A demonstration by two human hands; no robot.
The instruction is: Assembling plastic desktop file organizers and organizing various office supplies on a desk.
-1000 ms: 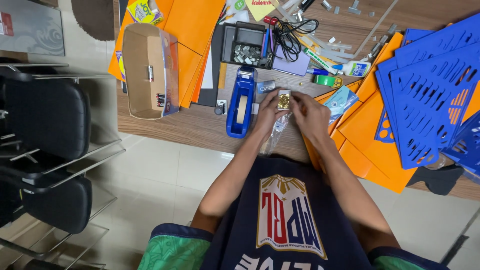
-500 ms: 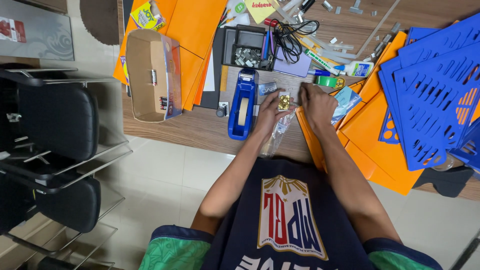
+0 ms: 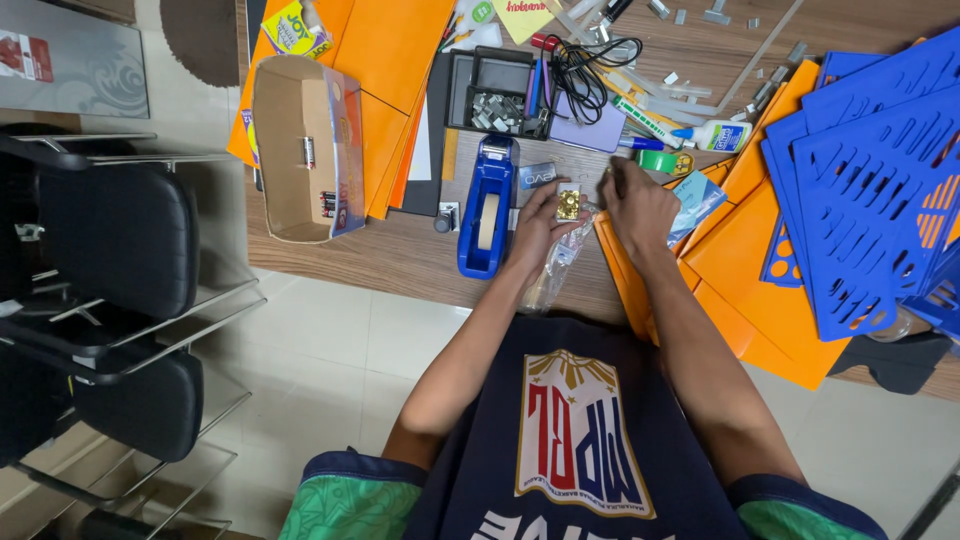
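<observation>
The left hand pinches a small gold piece in a closed grip just above the tabletop. A clear bag trails below it. The right hand is curled just right of the piece; what its grip holds cannot be told. A blue tape dispenser stands just left.

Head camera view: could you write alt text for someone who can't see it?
A person's left hand holds a small gold object over a clear plastic bag at a wooden table, the right hand close by; a blue tape dispenser and orange sheets lie around.
</observation>
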